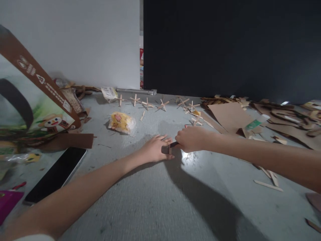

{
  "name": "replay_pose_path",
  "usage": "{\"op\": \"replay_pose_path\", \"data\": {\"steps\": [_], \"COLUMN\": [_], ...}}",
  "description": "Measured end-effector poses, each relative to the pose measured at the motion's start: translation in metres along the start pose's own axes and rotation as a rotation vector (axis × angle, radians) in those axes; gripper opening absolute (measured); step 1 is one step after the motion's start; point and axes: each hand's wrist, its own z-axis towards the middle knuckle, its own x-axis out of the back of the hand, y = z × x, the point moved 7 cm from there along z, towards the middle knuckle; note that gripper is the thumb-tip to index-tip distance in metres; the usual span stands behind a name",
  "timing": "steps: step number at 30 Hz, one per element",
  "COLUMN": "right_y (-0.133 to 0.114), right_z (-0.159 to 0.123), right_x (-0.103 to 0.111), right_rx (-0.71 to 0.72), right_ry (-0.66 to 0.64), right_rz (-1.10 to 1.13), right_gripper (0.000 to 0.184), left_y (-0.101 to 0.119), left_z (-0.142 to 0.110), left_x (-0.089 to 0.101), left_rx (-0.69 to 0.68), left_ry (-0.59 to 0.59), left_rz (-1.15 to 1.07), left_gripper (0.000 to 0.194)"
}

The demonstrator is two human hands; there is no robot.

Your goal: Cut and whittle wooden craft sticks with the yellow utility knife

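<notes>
Pair of bare hands and forearms, working close together.
Left hand [156,148]: set just left of its partner, fingers reaching forward and to the right, thumb [167,156] extended on the near side, a gap between thumb and fingers; left wrist [130,164] nearly in line with the left forearm [95,184], which slants up to the hand from below and left, its elbow end bent. Right hand [189,139]: closed, fingers curled inward, back of the hand upward, knuckles toward the left hand; right wrist [210,140] nearly straight; right forearm [253,152] running in from the right, sloping down away from the hand.
</notes>
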Motion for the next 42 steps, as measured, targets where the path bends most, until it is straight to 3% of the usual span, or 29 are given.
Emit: {"op": "replay_pose_path", "data": {"steps": [4, 9, 18, 24, 28, 42], "right_y": [0.016, 0.026, 0.028, 0.031, 0.022, 0.007], "right_z": [0.002, 0.008, 0.016, -0.003, -0.012, -0.016], "right_x": [-0.011, -0.039, -0.055, -0.037, -0.038, -0.030], "right_rx": [-0.066, -0.057, 0.058, -0.068, -0.142, -0.101], "right_ry": [-0.055, -0.157, -0.199, 0.097, 0.108, 0.152], "right_rz": [0.180, 0.506, 0.734, 0.430, 0.224, 0.048], "right_gripper": [0.048, 0.063, 0.063, 0.046, 0.046, 0.048], "left_y": [0.000, 0.002, 0.001, 0.002, 0.001, 0.001], "left_z": [-0.002, -0.003, -0.002, -0.004, -0.004, -0.003], "left_x": [0.001, 0.002, 0.002, 0.002, 0.002, 0.001], "left_rx": [0.038, 0.064, 0.050, 0.059, 0.063, 0.069], "left_ry": [0.005, 0.001, 0.030, 0.030, 0.036, 0.034], "left_rz": [-0.012, -0.013, -0.026, -0.025, -0.023, 0.005], "left_gripper": [0.075, 0.075, 0.074, 0.072, 0.076, 0.075]}}
